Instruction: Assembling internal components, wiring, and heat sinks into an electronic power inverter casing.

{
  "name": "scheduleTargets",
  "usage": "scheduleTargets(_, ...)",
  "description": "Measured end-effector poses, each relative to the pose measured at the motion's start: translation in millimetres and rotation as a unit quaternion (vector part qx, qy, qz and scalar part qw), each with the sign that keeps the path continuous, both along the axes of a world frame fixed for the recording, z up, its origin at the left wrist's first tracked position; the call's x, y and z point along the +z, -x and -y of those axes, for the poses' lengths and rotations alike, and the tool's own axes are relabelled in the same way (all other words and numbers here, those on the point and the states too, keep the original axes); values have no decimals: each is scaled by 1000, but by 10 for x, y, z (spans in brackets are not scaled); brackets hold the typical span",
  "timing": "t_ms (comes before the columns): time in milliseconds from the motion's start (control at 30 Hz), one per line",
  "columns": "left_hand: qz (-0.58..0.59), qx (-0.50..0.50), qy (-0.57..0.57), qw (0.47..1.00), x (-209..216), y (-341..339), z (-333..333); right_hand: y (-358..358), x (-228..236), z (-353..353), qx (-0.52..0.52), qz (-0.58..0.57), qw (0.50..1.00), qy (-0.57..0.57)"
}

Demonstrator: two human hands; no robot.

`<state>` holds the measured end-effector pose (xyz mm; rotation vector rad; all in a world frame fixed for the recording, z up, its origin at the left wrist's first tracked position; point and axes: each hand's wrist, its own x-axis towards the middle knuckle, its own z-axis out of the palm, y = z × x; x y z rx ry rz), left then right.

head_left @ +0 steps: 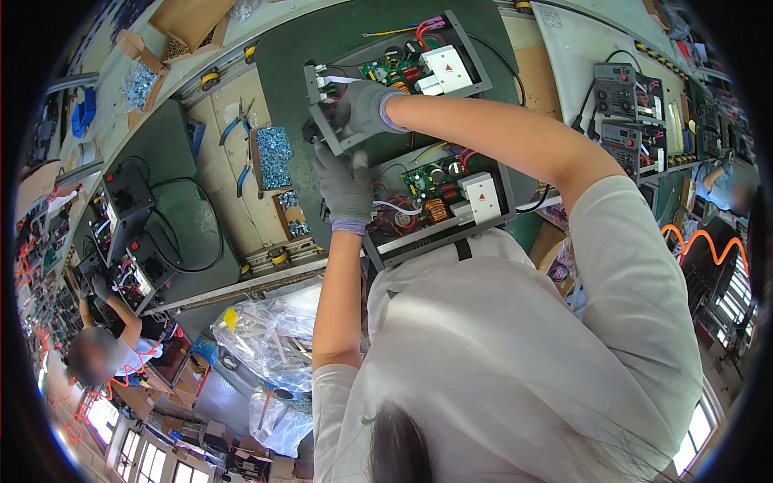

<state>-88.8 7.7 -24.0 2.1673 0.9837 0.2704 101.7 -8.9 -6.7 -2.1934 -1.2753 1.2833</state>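
Note:
Two open metal housings with green circuit boards lie on the dark green work surface. The far housing (475, 60) holds red and yellow wires and a white block (445, 69). My right hand (362, 109), in a grey glove, reaches into it behind the front panel (326, 129). Its fingers are bent and their tips hidden. Outside the panel's near end, my gloved left hand (345, 183) is closed around the edge, fingertips next to a black round part (311, 130). The near housing (443, 237) sits against my body, beside my left wrist.
Left of the housings lie pliers (237, 122) and a cardboard tray of blue-silver screws (274, 157). Black finished units (129, 197) with cables stand farther left, near a co-worker (105, 346). More units (618, 92) stand at the right. Plastic-wrapped parts (270, 334) are below the bench edge.

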Motion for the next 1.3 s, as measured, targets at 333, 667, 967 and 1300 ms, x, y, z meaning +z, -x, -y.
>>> scheduleTargets(333, 16, 7, 46, 999, 34, -9, 1, 103, 26, -52, 30, 142, 989, 8)
scheduleTargets(667, 20, 4, 21, 1000, 39, -24, 8, 92, 23, 15, 12, 58, 998, -20)
scheduleTargets(967, -3, 10, 14, 1000, -20, 12, 18, 48, -36, 4, 45, 8, 998, -36)
scheduleTargets(1300, -42, 52, 59, 996, 99, -38, 19, 74, -112, 23, 10, 85, 995, -52)
